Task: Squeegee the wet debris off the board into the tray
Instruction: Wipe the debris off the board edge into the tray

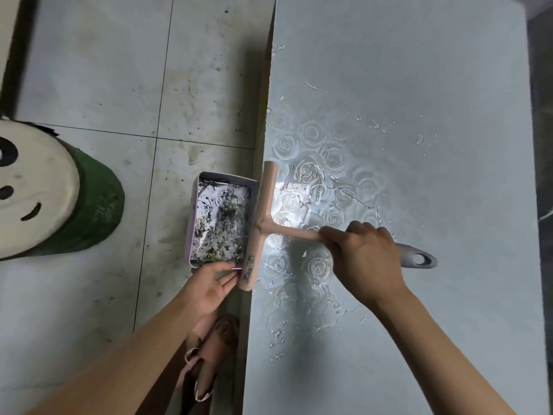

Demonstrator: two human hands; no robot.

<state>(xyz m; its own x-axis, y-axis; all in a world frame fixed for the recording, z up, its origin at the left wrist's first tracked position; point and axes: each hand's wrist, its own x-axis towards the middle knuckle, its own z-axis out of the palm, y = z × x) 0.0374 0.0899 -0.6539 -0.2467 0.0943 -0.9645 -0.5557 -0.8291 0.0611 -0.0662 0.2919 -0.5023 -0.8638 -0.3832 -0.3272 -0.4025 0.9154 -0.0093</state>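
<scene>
From the head view, my right hand point(363, 250) is wrapped tight round the handle of the squeegee point(263, 226), fingers closed on the pink shaft with the grey end sticking out behind my wrist. The blade lies along the left edge of the board point(419, 85), partly hanging over it, right above the tray point(221, 218). My left hand point(214, 284) is at the tray's near corner with the fingers spread; it looks to be propping the tray against the board's edge, but I cannot tell whether the fingers pinch the rim or only press on it.

The tray already holds a dark, wet mess of debris point(220, 223). On the board the water point(314, 187) still sits in a film over the rose pattern, with pale scraps point(420, 139) scattered further right and a few near the far edge.

What worries me: the blade is longer than the tray, and its near end pokes past the tray's corner beside my left fingers. Whatever runs off there would fall to the floor point(119, 85) or onto my foot point(223, 330) below. If my left hand slackens, I judge the tray could tip or drop away from the edge. Pushing too fast could also splash the slurry out of a tray that looks fairly full.
</scene>
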